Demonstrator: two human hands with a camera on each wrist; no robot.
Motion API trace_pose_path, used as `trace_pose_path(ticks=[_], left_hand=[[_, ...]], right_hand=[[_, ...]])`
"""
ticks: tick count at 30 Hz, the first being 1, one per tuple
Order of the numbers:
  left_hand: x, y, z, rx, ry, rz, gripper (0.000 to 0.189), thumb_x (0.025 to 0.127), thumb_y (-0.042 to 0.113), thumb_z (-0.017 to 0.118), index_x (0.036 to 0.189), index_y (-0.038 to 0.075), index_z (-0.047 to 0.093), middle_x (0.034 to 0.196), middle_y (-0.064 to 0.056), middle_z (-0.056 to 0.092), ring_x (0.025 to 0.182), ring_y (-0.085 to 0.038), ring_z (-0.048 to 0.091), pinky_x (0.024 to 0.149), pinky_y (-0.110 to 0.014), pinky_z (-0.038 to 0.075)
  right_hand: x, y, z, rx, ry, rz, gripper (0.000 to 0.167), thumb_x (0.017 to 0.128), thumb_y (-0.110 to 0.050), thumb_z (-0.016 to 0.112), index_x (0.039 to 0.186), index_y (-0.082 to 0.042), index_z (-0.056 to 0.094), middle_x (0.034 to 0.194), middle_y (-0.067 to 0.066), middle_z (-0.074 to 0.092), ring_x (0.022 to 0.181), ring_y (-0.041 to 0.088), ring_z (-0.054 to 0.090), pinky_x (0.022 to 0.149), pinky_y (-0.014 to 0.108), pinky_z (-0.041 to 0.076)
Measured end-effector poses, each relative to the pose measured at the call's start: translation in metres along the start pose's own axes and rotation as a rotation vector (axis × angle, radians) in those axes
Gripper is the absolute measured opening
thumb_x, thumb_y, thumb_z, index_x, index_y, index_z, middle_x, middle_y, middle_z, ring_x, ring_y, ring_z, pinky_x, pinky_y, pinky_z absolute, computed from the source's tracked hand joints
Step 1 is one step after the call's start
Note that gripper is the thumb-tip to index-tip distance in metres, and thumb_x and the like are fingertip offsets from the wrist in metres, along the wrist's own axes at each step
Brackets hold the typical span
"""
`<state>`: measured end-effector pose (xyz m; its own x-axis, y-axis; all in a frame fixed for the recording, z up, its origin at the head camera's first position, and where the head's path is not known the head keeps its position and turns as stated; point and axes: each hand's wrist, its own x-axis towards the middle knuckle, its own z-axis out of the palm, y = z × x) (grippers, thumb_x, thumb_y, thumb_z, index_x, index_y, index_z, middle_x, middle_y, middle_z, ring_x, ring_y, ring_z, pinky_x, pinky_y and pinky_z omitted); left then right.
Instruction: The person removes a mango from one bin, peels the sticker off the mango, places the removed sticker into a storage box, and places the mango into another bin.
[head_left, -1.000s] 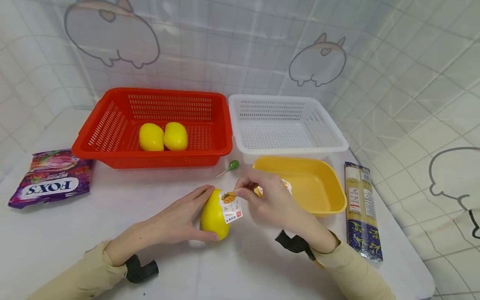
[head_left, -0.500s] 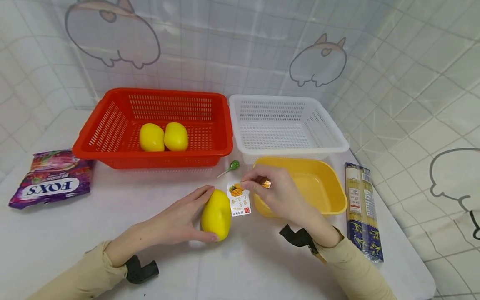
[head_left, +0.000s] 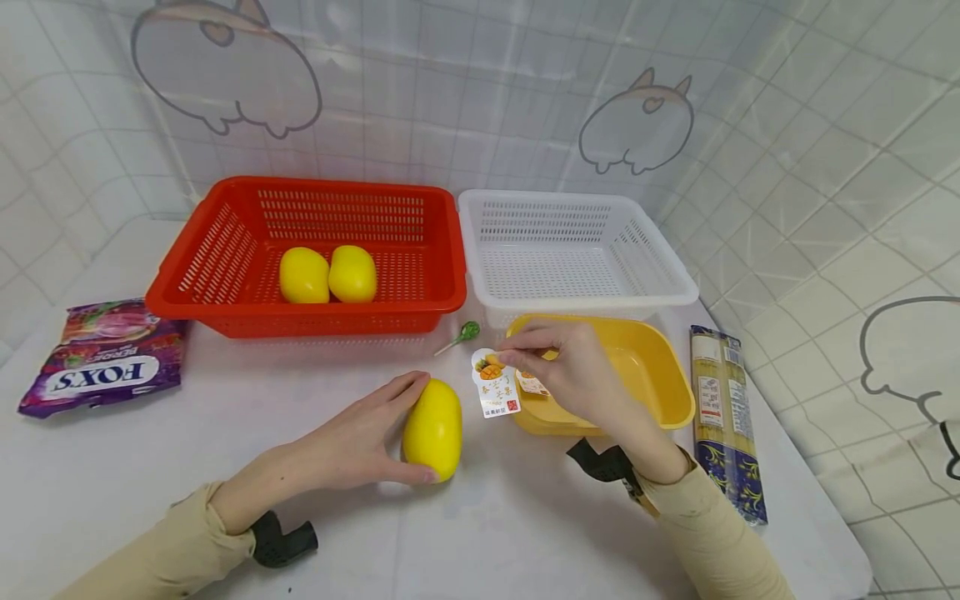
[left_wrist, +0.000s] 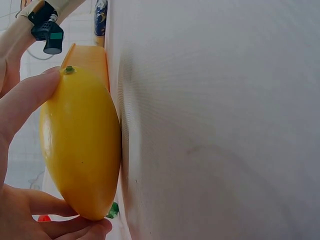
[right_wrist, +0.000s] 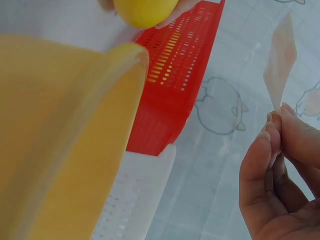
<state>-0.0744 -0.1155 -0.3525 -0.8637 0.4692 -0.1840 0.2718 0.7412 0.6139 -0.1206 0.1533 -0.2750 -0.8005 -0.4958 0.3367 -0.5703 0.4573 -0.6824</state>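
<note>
My left hand (head_left: 360, 442) grips a yellow mango (head_left: 433, 429) on the white tabletop, thumb at its near end and fingers at its far end. In the left wrist view the mango (left_wrist: 82, 145) shows a small green stem spot by the thumb. My right hand (head_left: 581, 367) pinches a white sticker (head_left: 496, 392) with a mango picture and writing by its upper corner. In the right wrist view the sticker (right_wrist: 281, 62) stands up thin and edge-on between thumb and fingers. Behind it, a yellow basin (head_left: 645, 375) holds another such sticker (head_left: 531, 383), partly hidden.
At the back stand a red basket (head_left: 345, 321) with two mangoes (head_left: 330, 275) and a white basket (head_left: 585, 302). A green lollipop (head_left: 468, 331) lies before them. A purple candy bag (head_left: 112, 358) lies at left, a noodle pack (head_left: 726, 417) at right.
The sticker, which overlapped the mango, has come away from it. My right hand has carried it right, over the basin's near-left rim. The left hand and the mango have stayed put.
</note>
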Motion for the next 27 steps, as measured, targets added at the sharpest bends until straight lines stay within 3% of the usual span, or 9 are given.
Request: trace_pose_path(ticks=[12,21,27], left_hand=[[-0.001,-0.001,0.000,0.007,0.004,0.011,0.120,0.071,0.070,0.076,0.158,0.004,0.026,0.164,-0.010,0.026,0.146,-0.031,0.033,0.114,-0.055,0.036],[-0.001,-0.001,0.001,0.010,0.002,0.019,0.120,0.072,0.071,0.075,0.158,0.004,0.025,0.164,-0.010,0.024,0.147,-0.032,0.032,0.115,-0.055,0.036],[-0.001,-0.001,0.001,0.015,0.002,0.023,0.122,0.072,0.073,0.074,0.158,0.003,0.025,0.164,-0.011,0.024,0.147,-0.032,0.031,0.116,-0.054,0.035]], right_hand=[[0.002,0.002,-0.007,-0.056,-0.002,0.023,0.013,0.083,-0.005,0.079,0.096,-0.004,0.080,0.085,0.001,0.073,0.072,0.014,0.060,0.061,0.021,0.052],[0.002,0.004,-0.010,-0.102,0.013,0.028,0.006,0.087,-0.008,0.077,0.092,-0.005,0.079,0.083,0.001,0.072,0.074,0.012,0.064,0.071,0.028,0.059],[0.001,0.003,-0.017,-0.126,-0.013,0.055,0.004,0.088,-0.010,0.075,0.091,-0.007,0.078,0.083,0.000,0.072,0.075,0.015,0.064,0.072,0.027,0.058]])
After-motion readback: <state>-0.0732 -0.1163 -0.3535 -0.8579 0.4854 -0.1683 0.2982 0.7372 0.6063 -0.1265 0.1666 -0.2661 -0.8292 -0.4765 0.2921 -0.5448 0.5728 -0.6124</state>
